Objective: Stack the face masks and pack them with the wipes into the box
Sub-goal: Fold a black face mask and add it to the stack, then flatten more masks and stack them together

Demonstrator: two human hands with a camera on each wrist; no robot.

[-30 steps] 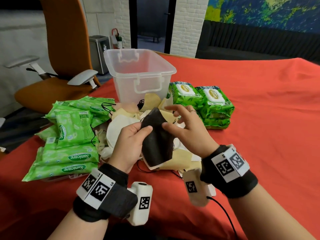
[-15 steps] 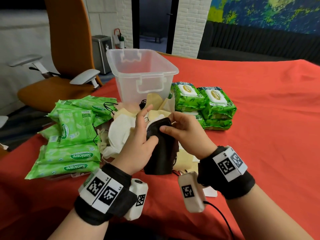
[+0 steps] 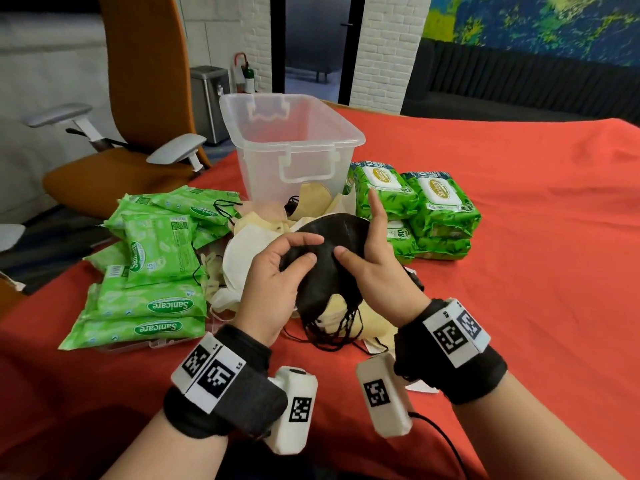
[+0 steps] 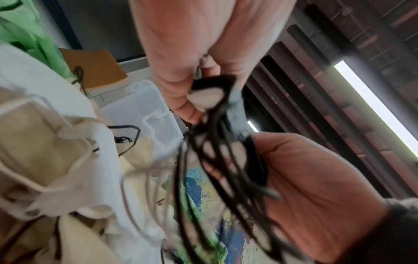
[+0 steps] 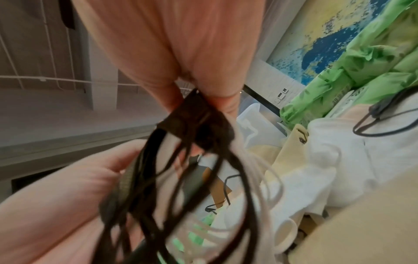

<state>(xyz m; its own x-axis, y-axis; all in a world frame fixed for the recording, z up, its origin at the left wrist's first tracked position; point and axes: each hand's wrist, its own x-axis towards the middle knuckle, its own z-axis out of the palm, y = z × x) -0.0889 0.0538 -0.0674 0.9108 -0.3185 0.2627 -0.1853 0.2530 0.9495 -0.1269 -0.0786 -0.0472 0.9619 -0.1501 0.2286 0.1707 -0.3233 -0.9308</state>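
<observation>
A black face mask (image 3: 327, 258) is held up over the heap of cream and white masks (image 3: 249, 244), its black ear loops (image 3: 332, 332) dangling below. My left hand (image 3: 277, 271) grips its left side, thumb and fingers curled on the fabric. From the right, my right hand (image 3: 370, 261) pinches it with thumb on front and index finger raised. The wrist views show both hands pinching the dark mask (image 4: 214, 87) (image 5: 196, 116) with loops hanging blurred. The clear plastic box (image 3: 294, 147) stands behind the heap.
Flat green wipe packs (image 3: 152, 271) lie stacked at the left, thicker green wipe packs (image 3: 415, 209) at the right of the box. All rest on a red tablecloth (image 3: 519, 237). An orange office chair (image 3: 131, 98) stands past the left table edge.
The black mask went from spread flat to folded and bunched between both hands, and was lifted slightly. My view moved closer to the heap.
</observation>
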